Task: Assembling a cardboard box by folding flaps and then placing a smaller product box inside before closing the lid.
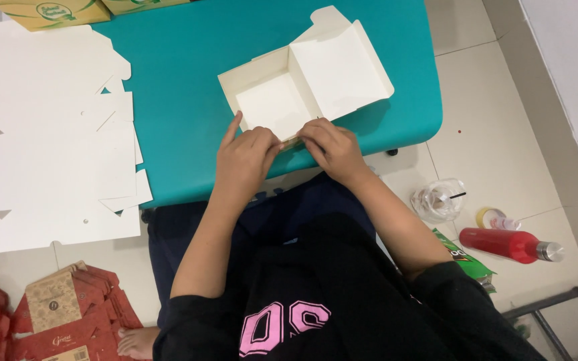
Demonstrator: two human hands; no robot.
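Observation:
A white cardboard box (275,100) lies half folded on the teal table (188,67), its lid flap (339,67) open and leaning to the right. My left hand (245,160) presses on the box's near wall, index finger stretched up along the left corner. My right hand (332,147) pinches the same near wall from the right side. The two hands almost touch at the middle of that edge.
A stack of flat white box blanks (48,134) covers the table's left part. Red and brown flat cartons (55,314) lie on the floor at lower left. On the tiled floor at right are a red bottle (513,244), a clear plastic cup (439,199), a tape roll (490,217) and a green packet (469,261).

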